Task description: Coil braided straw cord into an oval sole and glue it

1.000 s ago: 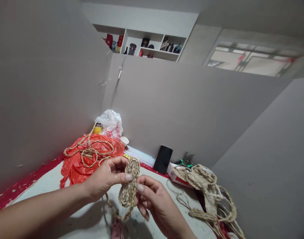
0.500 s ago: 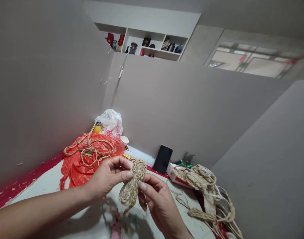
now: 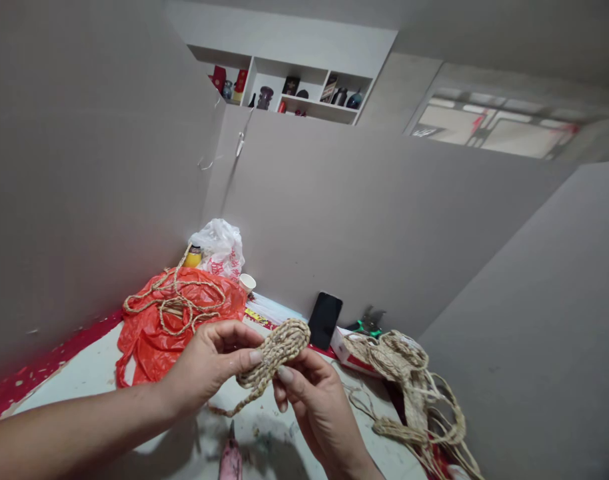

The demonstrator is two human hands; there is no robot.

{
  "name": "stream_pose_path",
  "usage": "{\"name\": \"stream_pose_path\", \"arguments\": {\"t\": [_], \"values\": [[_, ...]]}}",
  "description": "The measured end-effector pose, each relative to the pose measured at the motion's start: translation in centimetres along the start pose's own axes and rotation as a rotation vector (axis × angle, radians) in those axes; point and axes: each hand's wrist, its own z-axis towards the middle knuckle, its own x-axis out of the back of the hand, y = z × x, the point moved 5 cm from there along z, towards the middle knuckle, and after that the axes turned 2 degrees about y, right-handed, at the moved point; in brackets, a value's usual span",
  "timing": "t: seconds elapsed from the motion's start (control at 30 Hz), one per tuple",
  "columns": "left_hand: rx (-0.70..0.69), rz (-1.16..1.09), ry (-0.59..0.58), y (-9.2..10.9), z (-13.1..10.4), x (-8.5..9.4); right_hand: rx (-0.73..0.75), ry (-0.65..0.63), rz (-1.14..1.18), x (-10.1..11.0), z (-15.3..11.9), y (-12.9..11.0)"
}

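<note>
An oblong coil of braided straw cord [image 3: 275,352] is held up over the table, tilted with its upper end to the right. My left hand [image 3: 217,363] pinches its left edge between thumb and fingers. On the lower right side, my right hand [image 3: 312,393] grips the coil with the thumb in front and fingers behind. A loose tail of the braid hangs from the coil toward the lower left. Below it lies a pink-handled tool [image 3: 231,457] with a dark tip, touched by neither hand.
Left, a red plastic bag [image 3: 149,350] carries loose braided cord, with a white bag [image 3: 219,243], yellow jar [image 3: 193,257] and paper cup [image 3: 247,283] behind. Right are a black phone [image 3: 325,320], green-handled pliers [image 3: 368,325] and cord bundles [image 3: 402,360]. Grey panels surround the table.
The coil has turned clockwise, from nearly upright to a flatter slant. The pink tool shows more fully below it. Both hands still hold the coil.
</note>
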Motion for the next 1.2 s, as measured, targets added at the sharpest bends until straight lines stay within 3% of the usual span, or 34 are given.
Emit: {"name": "stream_pose_path", "arguments": {"t": [0.33, 0.7, 0.9, 1.03, 1.2], "values": [[0.050, -0.060, 0.052, -0.9, -0.2, -0.1, -0.004, -0.011, 0.033, -0.1, 0.2, 0.2], [-0.048, 0.033, -0.013, -0.2, -0.1, -0.3, 0.015, -0.028, 0.036, -0.1, 0.3, 0.2], [0.009, 0.061, -0.029, -0.8, -0.2, -0.5, -0.030, -0.077, -0.020, 0.1, 0.1, 0.2], [-0.031, 0.207, 0.004, -0.1, -0.5, -0.5, -0.052, -0.098, -0.032, 0.0, -0.1, -0.1], [-0.074, 0.397, -0.049, 0.8, -1.1, -1.1, -0.029, -0.079, -0.032, -0.1, 0.0, -0.4]]}}
